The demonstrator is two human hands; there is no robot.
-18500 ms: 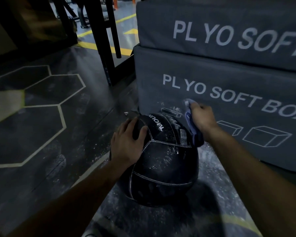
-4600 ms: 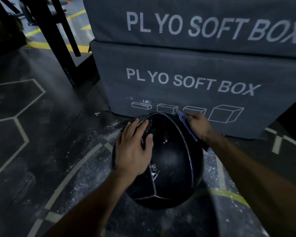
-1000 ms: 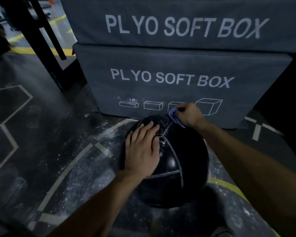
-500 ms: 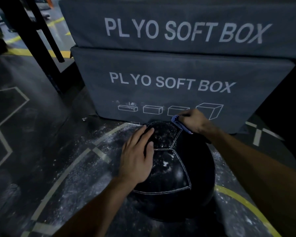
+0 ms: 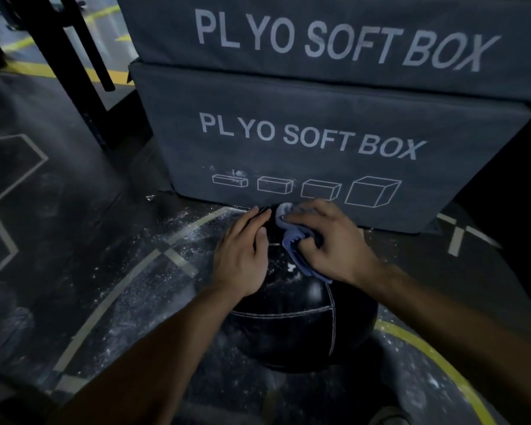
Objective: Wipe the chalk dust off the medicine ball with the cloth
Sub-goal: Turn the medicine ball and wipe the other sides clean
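Observation:
A black medicine ball (image 5: pixel 298 329) with white stitched seams sits on the gym floor just in front of the stacked boxes. My left hand (image 5: pixel 242 256) lies flat on its upper left side, fingers straight. My right hand (image 5: pixel 328 243) grips a bunched blue cloth (image 5: pixel 295 240) and presses it on the top of the ball, close beside the left hand. A few white chalk specks show on the ball between the hands. The far top of the ball is hidden by both hands.
Two stacked grey soft plyo boxes (image 5: pixel 313 133) stand right behind the ball. Chalk dust (image 5: pixel 178 234) is scattered over the dark floor to the left. Black rack legs (image 5: pixel 74 56) rise at the back left. Yellow and white lines cross the floor.
My right hand has brought the cloth from the ball's far right edge to its top centre, next to the left hand. The ball has turned a little under the hands.

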